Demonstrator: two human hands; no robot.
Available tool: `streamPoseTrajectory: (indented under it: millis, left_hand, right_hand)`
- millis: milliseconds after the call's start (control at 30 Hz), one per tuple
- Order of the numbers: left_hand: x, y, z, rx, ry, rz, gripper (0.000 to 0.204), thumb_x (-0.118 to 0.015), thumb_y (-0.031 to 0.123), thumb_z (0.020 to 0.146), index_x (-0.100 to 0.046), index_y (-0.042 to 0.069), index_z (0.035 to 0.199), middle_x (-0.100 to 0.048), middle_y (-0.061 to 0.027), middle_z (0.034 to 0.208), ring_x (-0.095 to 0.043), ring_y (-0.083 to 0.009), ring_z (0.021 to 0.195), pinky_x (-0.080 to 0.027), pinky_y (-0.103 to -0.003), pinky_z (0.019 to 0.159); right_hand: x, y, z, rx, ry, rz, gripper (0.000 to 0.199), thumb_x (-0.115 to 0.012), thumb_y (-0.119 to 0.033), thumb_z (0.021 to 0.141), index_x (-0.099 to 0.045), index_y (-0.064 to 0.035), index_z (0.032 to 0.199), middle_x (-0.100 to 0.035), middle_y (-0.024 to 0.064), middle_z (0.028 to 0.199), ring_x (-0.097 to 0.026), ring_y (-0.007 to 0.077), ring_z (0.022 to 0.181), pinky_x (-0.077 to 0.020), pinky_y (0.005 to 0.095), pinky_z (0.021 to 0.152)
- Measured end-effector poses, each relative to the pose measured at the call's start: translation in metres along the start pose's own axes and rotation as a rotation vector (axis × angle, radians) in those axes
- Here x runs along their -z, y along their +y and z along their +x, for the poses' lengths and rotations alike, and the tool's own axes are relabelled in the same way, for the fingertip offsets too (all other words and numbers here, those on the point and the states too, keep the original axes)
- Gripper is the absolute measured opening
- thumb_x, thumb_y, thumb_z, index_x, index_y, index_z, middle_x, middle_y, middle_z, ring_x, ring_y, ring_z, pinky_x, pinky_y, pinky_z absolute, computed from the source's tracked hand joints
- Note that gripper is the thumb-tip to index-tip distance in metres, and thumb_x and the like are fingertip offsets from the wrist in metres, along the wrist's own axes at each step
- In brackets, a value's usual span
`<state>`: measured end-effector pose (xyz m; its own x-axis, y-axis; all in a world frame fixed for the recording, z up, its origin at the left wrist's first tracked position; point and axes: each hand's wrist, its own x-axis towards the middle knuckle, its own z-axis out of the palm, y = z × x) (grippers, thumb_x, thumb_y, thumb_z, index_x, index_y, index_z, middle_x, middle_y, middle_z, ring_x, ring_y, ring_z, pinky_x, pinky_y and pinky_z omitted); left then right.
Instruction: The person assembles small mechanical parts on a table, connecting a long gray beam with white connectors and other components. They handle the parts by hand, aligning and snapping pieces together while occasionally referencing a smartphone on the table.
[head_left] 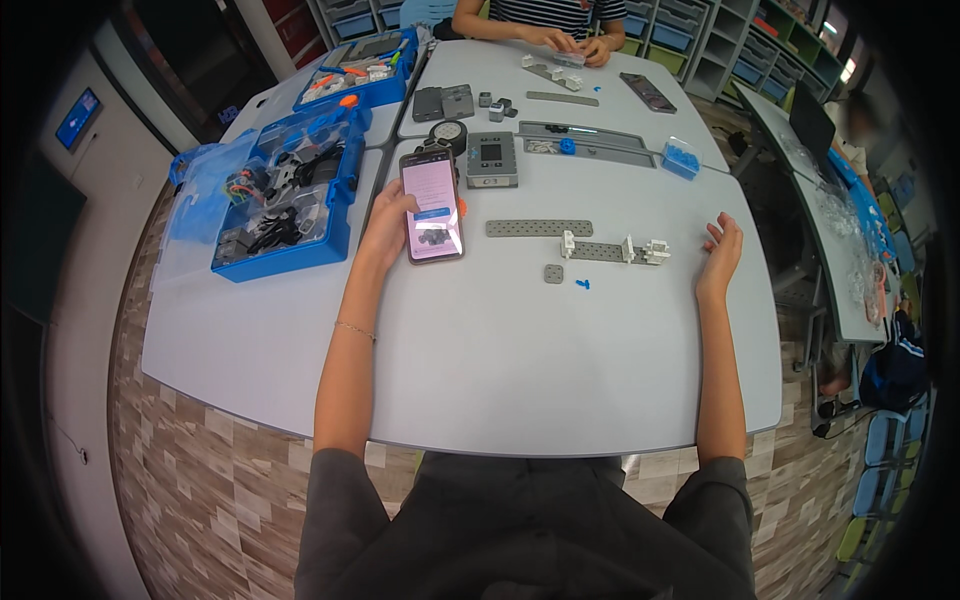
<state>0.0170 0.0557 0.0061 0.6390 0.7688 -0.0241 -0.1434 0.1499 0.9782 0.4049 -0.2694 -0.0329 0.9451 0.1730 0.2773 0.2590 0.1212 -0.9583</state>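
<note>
My left hand (pixel 383 225) is closed round a smartphone (pixel 433 190) with a lit screen, its thumb over the screen. At the table's right side my right hand (pixel 722 255) rests with fingers loosely curled and apart, holding nothing. Between the hands lies a grey perforated beam (pixel 605 252) with white connector pieces standing on it. A bare grey perforated plate (pixel 538 228) is just behind it. In front are a small grey square plate (pixel 553 273) and tiny blue pins (pixel 583 284). A grey control box (pixel 492 160) stands right of the phone, beside a black wheel (pixel 449 136).
Blue parts cases (pixel 287 240) stand open on the left. Across the table, a person's hands (pixel 580 45) hold a part above another grey beam. A grey tray (pixel 585 143), a clear box of blue pieces (pixel 681 160) and another phone (pixel 648 92) lie toward the back.
</note>
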Motion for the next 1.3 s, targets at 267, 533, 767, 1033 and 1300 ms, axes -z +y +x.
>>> streamPoseTrajectory:
  millis: [267,533,767,1033,1300]
  left_hand:
    - [0.0007,0.0011,-0.0010,0.033,0.001,-0.013,0.053,-0.050,0.000,0.093,-0.044,-0.004,0.146,-0.066,-0.0250,0.132,-0.071,-0.0331,0.119,-0.059,-0.044,0.106]
    - [0.0017,-0.0024,0.0007,0.029,0.011,-0.019,0.047,-0.046,0.009,0.099,-0.048,-0.003,0.144,-0.067,-0.0239,0.132,-0.071,-0.0306,0.119,-0.059,-0.044,0.105]
    - [0.0025,-0.0027,0.0016,0.019,-0.012,-0.066,0.042,-0.048,0.016,0.101,-0.051,-0.004,0.138,-0.067,-0.0246,0.131,-0.071,-0.0307,0.119,-0.058,-0.043,0.106]
    - [-0.0012,-0.0041,0.0013,0.024,0.042,-0.025,0.042,-0.053,0.013,0.102,-0.049,-0.006,0.139,-0.068,-0.0259,0.128,-0.073,-0.0320,0.114,-0.063,-0.043,0.098]
    - [-0.0003,-0.0061,0.0027,0.016,0.045,-0.012,0.041,-0.053,0.015,0.102,-0.049,-0.005,0.138,-0.069,-0.0254,0.127,-0.074,-0.0313,0.112,-0.065,-0.041,0.095]
  right_hand:
    - [0.0004,0.0011,0.0005,0.008,0.010,-0.009,0.045,-0.046,-0.039,0.112,-0.059,-0.0028,0.135,-0.061,0.0085,0.137,-0.062,0.0191,0.115,-0.0453,0.0292,0.084]
    - [-0.0007,-0.0022,-0.0006,-0.019,0.010,0.003,0.045,-0.047,-0.039,0.111,-0.060,-0.0029,0.134,-0.061,0.0082,0.136,-0.061,0.0192,0.115,-0.0450,0.0296,0.084]
    - [-0.0003,-0.0012,0.0002,-0.010,0.017,-0.006,0.046,-0.048,-0.040,0.111,-0.060,-0.0028,0.135,-0.061,0.0082,0.137,-0.061,0.0190,0.116,-0.0446,0.0293,0.084]
    - [0.0005,-0.0003,0.0009,-0.021,0.002,0.005,0.046,-0.048,-0.040,0.111,-0.059,-0.0029,0.136,-0.061,0.0080,0.137,-0.061,0.0185,0.116,-0.0445,0.0293,0.084]
    - [0.0006,0.0001,0.0013,-0.023,0.002,0.004,0.046,-0.047,-0.040,0.111,-0.059,-0.0029,0.136,-0.061,0.0081,0.138,-0.061,0.0183,0.116,-0.0446,0.0290,0.084]
